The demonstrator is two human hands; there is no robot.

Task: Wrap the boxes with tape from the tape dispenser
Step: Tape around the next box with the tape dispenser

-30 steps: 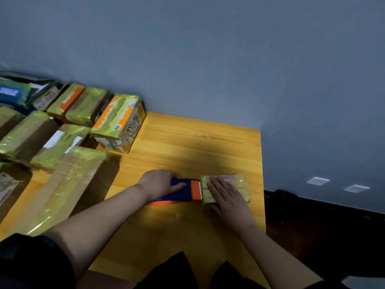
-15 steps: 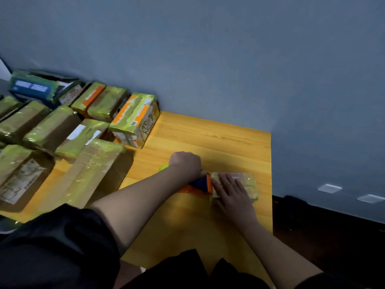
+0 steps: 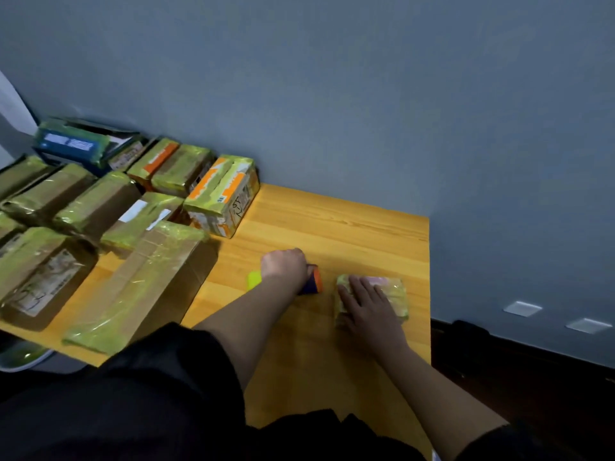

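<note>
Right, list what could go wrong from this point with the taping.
1. The small box sits near the table's right edge, held only by the flat right hand; a hard pull could slide it off.
2. The left hand holds the tape dispenser apart from the box; any tape between them could twist or stick to the table.

Tape dispenser (image 3: 312,283) now apart from small box (image 3: 389,294)

Taped small box (image 3: 389,289) beside dispenser (image 3: 314,283)
</note>
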